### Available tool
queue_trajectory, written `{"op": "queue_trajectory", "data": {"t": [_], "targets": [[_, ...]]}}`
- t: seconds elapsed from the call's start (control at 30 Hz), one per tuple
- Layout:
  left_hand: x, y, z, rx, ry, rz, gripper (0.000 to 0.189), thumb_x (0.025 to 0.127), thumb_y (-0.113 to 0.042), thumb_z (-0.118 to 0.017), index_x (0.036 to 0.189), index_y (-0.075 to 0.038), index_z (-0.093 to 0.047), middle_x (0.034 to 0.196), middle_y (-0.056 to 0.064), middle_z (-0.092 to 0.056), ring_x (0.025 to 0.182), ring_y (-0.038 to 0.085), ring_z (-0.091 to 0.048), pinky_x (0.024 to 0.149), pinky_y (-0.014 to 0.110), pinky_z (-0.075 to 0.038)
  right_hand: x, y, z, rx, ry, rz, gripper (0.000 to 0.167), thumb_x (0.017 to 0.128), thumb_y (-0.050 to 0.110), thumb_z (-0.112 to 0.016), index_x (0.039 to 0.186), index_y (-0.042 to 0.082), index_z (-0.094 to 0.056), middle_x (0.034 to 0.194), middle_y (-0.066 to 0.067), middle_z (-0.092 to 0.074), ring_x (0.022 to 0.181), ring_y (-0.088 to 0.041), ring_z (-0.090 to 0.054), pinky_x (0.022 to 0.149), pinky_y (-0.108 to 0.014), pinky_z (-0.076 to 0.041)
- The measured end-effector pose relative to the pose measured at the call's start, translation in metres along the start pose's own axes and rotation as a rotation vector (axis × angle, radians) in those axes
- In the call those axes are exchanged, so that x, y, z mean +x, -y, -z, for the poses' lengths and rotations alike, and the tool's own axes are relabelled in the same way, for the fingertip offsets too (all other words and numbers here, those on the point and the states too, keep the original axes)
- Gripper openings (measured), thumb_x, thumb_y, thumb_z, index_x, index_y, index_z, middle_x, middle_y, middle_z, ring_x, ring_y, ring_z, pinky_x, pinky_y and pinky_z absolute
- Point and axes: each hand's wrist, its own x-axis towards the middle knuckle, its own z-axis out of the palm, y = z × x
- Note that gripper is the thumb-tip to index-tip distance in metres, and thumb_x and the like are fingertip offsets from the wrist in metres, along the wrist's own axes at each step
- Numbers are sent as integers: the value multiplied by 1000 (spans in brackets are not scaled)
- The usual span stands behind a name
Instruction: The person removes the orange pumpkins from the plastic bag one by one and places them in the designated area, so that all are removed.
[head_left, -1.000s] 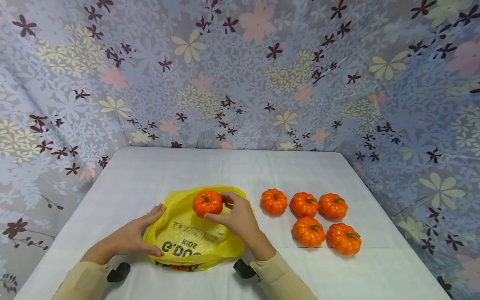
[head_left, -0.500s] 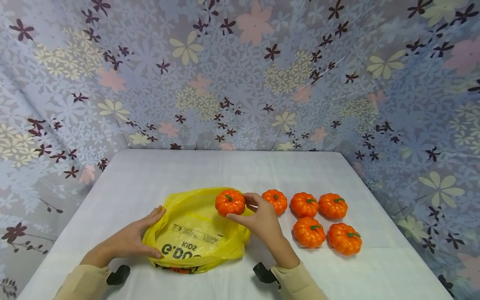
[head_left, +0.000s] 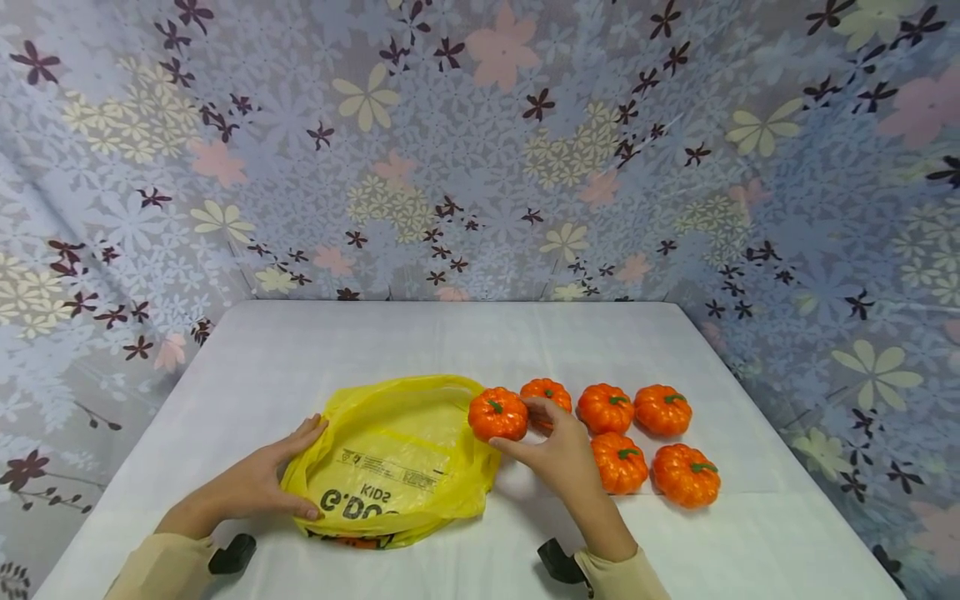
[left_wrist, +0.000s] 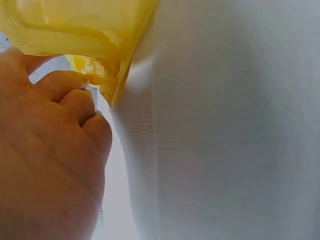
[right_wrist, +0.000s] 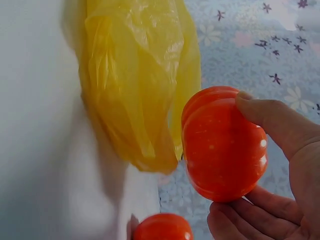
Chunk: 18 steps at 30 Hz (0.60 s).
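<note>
A small orange toy pumpkin [head_left: 498,414] with a green stem is held by my right hand [head_left: 564,450] at the right rim of a yellow plastic bag [head_left: 390,467]. In the right wrist view, thumb and fingers grip the pumpkin [right_wrist: 225,145] from opposite sides, above the table and beside the bag [right_wrist: 140,85]. The bag lies with its mouth spread, showing printed lettering inside. My left hand [head_left: 251,483] grips the bag's left edge, thumb at the front rim and fingers farther back. Curled fingers [left_wrist: 75,102] show against the yellow plastic [left_wrist: 90,30] in the left wrist view.
Several more orange pumpkins [head_left: 606,408] sit on the white-covered table [head_left: 360,333] right of the bag. One pumpkin [head_left: 546,392] is partly hidden behind the right hand. A flowered cloth [head_left: 480,167] hangs behind the table.
The right hand has carried the pumpkin rightward, from over the bag's mouth to its right rim. The left hand has stayed at the bag's left edge.
</note>
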Motion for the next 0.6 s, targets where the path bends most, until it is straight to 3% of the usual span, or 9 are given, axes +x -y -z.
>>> {"op": "queue_trajectory", "data": {"t": [0.3, 0.6], "targets": [[2, 0, 2, -3, 15, -7, 113, 73, -44, -89, 159, -6, -26, 165, 22, -11, 147, 50, -12, 110, 72, -17, -10, -8, 17, -100, -57, -47, 68, 66, 34, -96, 119, 5, -67, 116, -8, -70, 107, -27, -68, 94, -44, -55], [3, 0, 0, -12, 7, -4, 113, 72, -43, -89, 159, -5, -27, 164, 23, -12, 146, 51, -13, 110, 73, -16, -19, -11, 27, -164, -33, -123, 66, 65, 35, -96, 114, 0, -67, 110, -14, -72, 100, -28, -70, 85, -40, -59]]}}
